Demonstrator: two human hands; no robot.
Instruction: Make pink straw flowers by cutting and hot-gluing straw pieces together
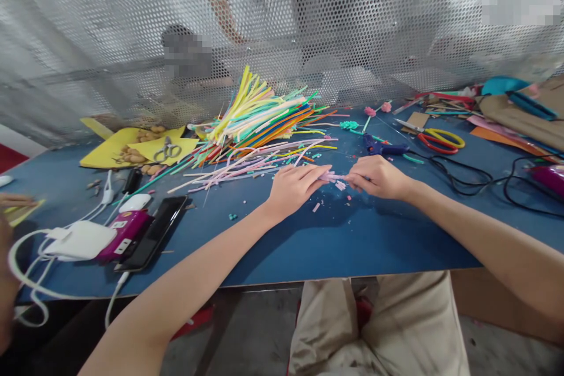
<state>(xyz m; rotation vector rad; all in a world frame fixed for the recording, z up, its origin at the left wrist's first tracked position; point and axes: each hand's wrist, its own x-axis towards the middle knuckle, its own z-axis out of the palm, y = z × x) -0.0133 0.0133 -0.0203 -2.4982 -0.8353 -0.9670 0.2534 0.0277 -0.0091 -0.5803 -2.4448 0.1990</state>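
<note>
Between my hands runs a light purple pipe cleaner (330, 177), bunched near the left fingers. My left hand (294, 188) is closed on it, fingers pressed together and pointing right. My right hand (374, 177) pinches its other end, with the knuckles up. Just below lie short cut purple pieces (340, 186) on the blue table. Behind my left hand spreads a loose row of pink and purple pipe cleaners (247, 160). A blue glue gun (385, 147) rests right behind my right hand. Exactly how the fingers grip the piece is partly hidden.
A big heap of coloured pipe cleaners (264, 117) stands at the back. Right of it lie scissors with red and yellow handles (440, 138) and a black cable (467, 173). At left are a phone (156, 232), a purple power strip (126, 235), yellow paper (108, 150) and another person's hand (17, 200).
</note>
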